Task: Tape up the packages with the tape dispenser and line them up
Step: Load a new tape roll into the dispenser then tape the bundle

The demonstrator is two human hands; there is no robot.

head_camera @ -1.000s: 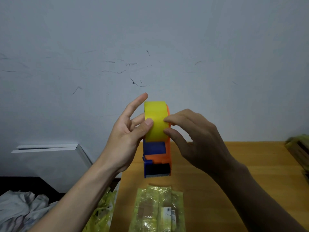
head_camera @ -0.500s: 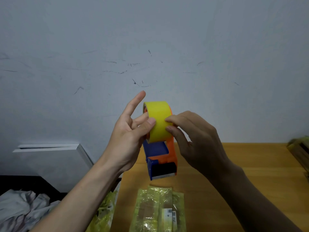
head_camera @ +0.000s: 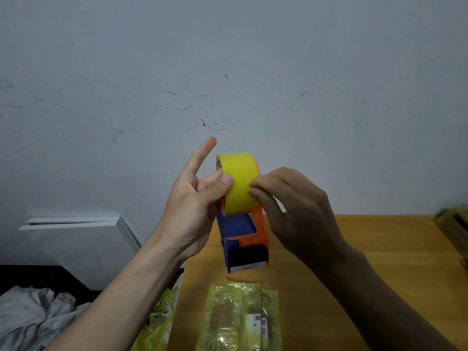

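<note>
Both hands hold the tape dispenser (head_camera: 243, 224) above the table (head_camera: 354, 249); left hand (head_camera: 195, 206) grasps the roll's side. Right hand (head_camera: 291, 206) pinches the yellow tape (head_camera: 239, 183); a package (head_camera: 243, 317) lies below.

Bare bench (head_camera: 329, 249) lies open at three o'clock of the raised tape dispenser (head_camera: 243, 224). A wrapped package (head_camera: 243, 317) blocks six o'clock; stacked packages (head_camera: 453, 231) crowd the far three o'clock edge.

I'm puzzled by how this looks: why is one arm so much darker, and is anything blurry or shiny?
Head view: dim, bluish light; the right hand and forearm lie in shadow, the left hand is brighter. The yellow tape roll is sharp; the clear-wrapped yellow package shows small glints; the frame's right edge is blurred.
</note>
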